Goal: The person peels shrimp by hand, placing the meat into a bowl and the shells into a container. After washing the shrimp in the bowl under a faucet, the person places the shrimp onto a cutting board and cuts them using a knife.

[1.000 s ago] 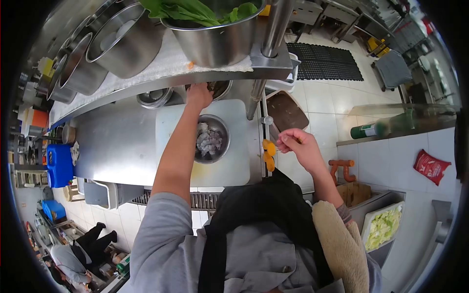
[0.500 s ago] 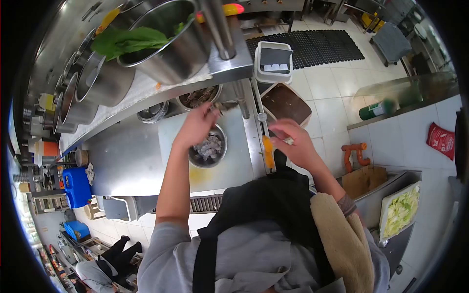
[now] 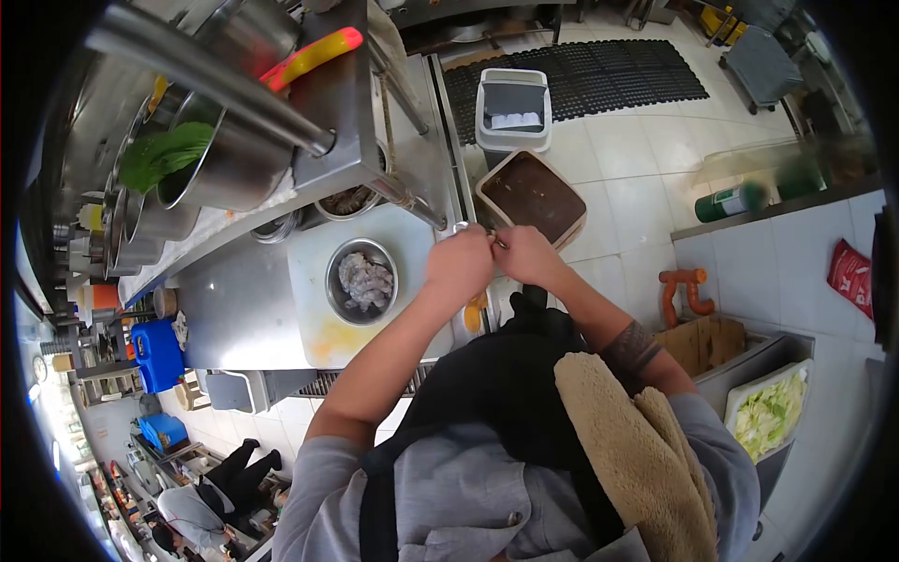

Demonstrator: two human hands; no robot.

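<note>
The left hand [image 3: 461, 264] and right hand [image 3: 527, 255], apart 0.5 s ago, now meet at the counter's [image 3: 225, 309] right edge near the brown bin [image 3: 538, 192], pinching a small, mostly hidden thing [image 3: 497, 242]. Shrimp [image 3: 365, 279] fill the steel bowl [image 3: 337, 298] to their left.

Grey shirt [image 3: 457, 501]; black apron [image 3: 468, 393]; tan shoulder towel [image 3: 629, 440]

A commercial kitchen; steel pot [image 3: 245, 167], cutting board [image 3: 409, 236]; apparently chopped lettuce [image 3: 768, 409].
</note>
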